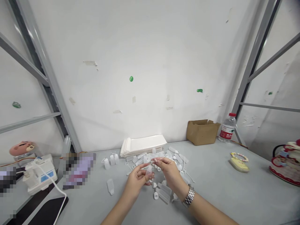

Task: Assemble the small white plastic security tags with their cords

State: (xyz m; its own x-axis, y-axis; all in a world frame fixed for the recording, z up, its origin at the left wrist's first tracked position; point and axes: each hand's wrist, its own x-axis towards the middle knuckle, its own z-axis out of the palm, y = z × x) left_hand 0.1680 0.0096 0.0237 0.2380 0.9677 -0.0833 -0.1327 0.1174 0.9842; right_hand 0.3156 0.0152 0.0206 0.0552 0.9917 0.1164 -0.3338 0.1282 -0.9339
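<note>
Bottle (pixel 149 170), translucent, sits between the grasping fingers of the left hand (pixel 137 179); fingertips of the right hand (pixel 170 171) work at its top, their hold too small to tell. Likely light, squeezable and slick, it is best gripped gently, below those fingertips.

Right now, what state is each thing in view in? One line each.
Left hand, gripping small bottle
Right hand, at small bottle's top, grip unclear
Three bottles at left, upright, tops on
Lone bottle, lying, no cap visible
Loose bottles, scattered, mostly lying
White trays, stacked
Cardboard box, open-topped
Water bottle, upright, capped
Wristwatch, worn
</note>
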